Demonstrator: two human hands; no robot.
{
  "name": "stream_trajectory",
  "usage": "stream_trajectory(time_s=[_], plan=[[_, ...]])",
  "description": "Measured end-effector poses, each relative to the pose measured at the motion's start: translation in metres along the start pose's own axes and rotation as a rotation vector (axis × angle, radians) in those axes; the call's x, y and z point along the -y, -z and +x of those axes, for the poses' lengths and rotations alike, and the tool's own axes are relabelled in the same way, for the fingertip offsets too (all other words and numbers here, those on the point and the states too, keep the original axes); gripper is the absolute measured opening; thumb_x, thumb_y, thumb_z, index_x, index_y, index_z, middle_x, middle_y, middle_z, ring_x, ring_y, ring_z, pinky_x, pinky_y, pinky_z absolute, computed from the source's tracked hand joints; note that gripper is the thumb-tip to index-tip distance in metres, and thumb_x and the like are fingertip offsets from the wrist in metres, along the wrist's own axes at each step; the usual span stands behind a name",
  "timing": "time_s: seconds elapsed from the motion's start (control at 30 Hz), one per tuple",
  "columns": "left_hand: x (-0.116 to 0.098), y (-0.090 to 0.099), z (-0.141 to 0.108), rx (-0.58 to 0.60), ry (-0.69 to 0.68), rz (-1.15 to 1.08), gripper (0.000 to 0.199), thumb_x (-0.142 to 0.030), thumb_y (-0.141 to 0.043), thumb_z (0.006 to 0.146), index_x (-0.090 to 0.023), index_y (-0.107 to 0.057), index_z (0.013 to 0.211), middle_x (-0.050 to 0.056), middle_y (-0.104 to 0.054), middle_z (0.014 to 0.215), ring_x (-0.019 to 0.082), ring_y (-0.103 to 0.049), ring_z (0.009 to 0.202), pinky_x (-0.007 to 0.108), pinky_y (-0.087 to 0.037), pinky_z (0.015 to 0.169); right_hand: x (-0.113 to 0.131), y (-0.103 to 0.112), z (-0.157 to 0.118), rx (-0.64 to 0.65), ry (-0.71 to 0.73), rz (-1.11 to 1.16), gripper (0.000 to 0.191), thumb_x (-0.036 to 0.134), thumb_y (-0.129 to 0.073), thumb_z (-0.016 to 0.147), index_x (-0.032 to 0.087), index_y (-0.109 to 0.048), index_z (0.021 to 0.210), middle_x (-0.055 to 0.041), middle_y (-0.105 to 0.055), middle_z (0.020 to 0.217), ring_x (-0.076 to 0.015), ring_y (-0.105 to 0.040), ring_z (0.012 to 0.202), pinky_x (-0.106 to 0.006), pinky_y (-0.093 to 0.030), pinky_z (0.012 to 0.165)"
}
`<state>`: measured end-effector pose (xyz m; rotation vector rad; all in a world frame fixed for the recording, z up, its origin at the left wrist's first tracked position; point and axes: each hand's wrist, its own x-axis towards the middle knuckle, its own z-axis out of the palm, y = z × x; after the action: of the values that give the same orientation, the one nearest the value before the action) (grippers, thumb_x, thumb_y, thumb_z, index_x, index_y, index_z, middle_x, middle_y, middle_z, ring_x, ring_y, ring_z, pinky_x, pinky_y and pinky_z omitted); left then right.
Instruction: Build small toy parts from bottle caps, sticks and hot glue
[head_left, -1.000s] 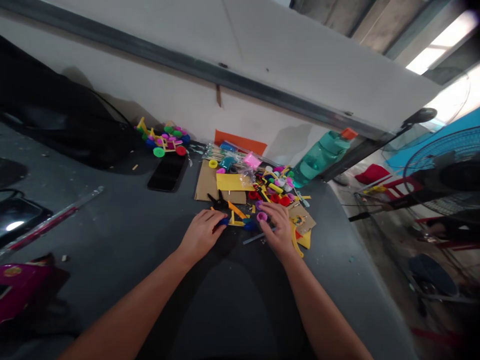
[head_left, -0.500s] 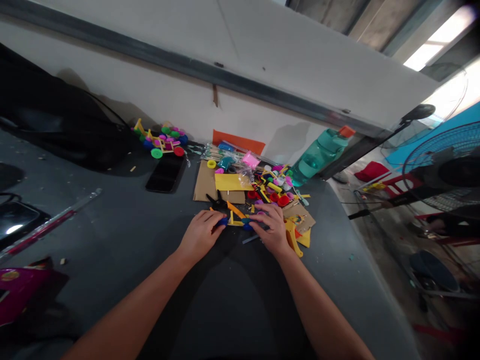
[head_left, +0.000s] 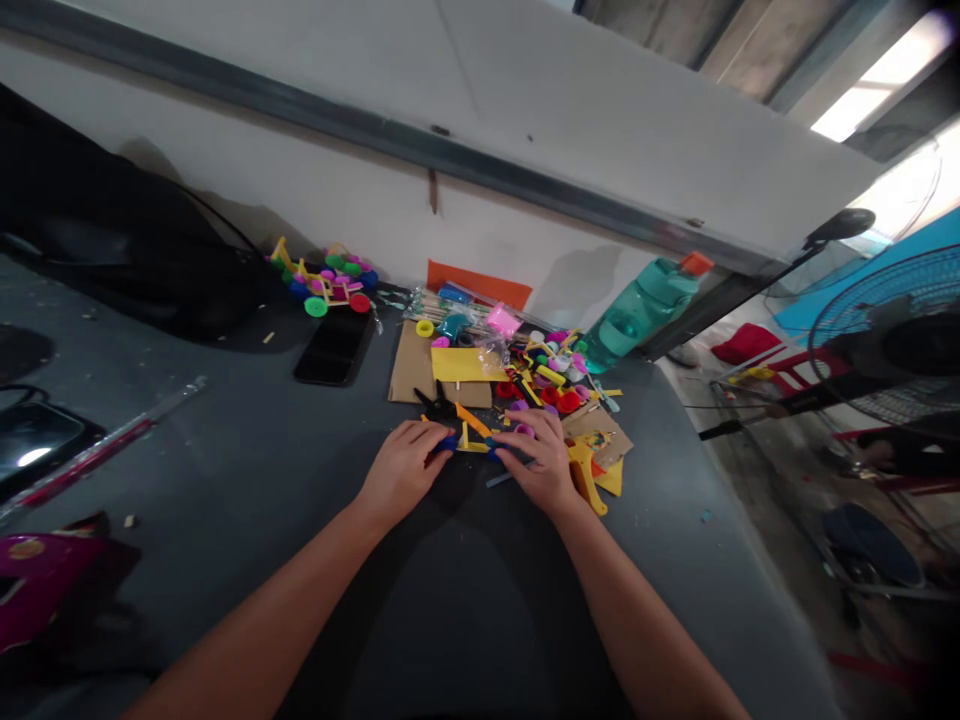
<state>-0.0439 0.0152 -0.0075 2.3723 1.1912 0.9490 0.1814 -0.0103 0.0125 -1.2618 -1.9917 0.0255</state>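
Between my hands, low over the grey table, is a small toy car (head_left: 472, 447) with a yellow stick frame and blue bottle-cap wheels. My left hand (head_left: 406, 465) pinches the blue cap (head_left: 448, 442) at its left end. At the other end my right hand (head_left: 538, 462) has its fingers closed about another blue cap (head_left: 493, 453), partly covered by the fingertips. Just behind the car lie pliers (head_left: 441, 405) with black jaws and orange handles. A yellow glue gun (head_left: 586, 478) rests beside my right wrist, and a thin grey strip (head_left: 499, 481) lies under my right fingers.
Cardboard (head_left: 409, 365), a yellow sheet (head_left: 469, 364) and a pile of coloured caps (head_left: 551, 375) spread behind my hands. A green bottle (head_left: 626, 315) leans at the back right. Finished-looking toy cars (head_left: 330, 285) and a phone (head_left: 334, 345) sit back left, near a black bag (head_left: 112, 230).
My right fingers have drawn slightly closer together round the blue cap. My left hand keeps its grip, and the view has shifted a little.
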Motion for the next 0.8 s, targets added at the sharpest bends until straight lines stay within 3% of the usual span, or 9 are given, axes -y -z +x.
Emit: stream_trajectory(time_s=[0.33, 0.6, 0.8], plan=[[0.0004, 0.0023, -0.0014, -0.024, 0.015, -0.001, 0.032, -0.024, -0.056, 0.080, -0.022, -0.054, 0.113, 0.007, -0.061, 0.104, 0.023, -0.052, 0.098, 0.043, -0.045, 0.085, -0.0003, 0.0084, -0.0005, 0.074, -0.104, 0.058, 0.040, 0.026, -0.054, 0.076, 0.021, -0.050, 0.115, -0.0084, -0.057, 0.111, -0.0258, -0.049, 0.108, -0.045, -0.036, 0.093], [0.0011, 0.0040, -0.0001, -0.058, 0.019, 0.039, 0.027, -0.025, -0.058, 0.078, -0.023, -0.058, 0.106, 0.007, -0.060, 0.104, 0.026, -0.050, 0.103, 0.047, -0.042, 0.089, -0.0010, 0.0060, -0.0032, 0.208, -0.094, -0.083, 0.039, 0.027, -0.061, 0.068, 0.021, -0.055, 0.106, -0.0087, -0.057, 0.104, -0.0273, -0.047, 0.103, -0.044, -0.037, 0.089], [0.0037, 0.0024, -0.0014, -0.050, 0.038, 0.024, 0.029, -0.025, -0.060, 0.077, -0.022, -0.058, 0.106, 0.007, -0.058, 0.107, 0.026, -0.048, 0.105, 0.047, -0.042, 0.090, -0.0003, 0.0044, -0.0046, 0.209, -0.085, -0.126, 0.026, 0.027, -0.063, 0.070, 0.022, -0.059, 0.095, -0.0076, -0.060, 0.098, -0.0268, -0.047, 0.101, -0.044, -0.037, 0.087]])
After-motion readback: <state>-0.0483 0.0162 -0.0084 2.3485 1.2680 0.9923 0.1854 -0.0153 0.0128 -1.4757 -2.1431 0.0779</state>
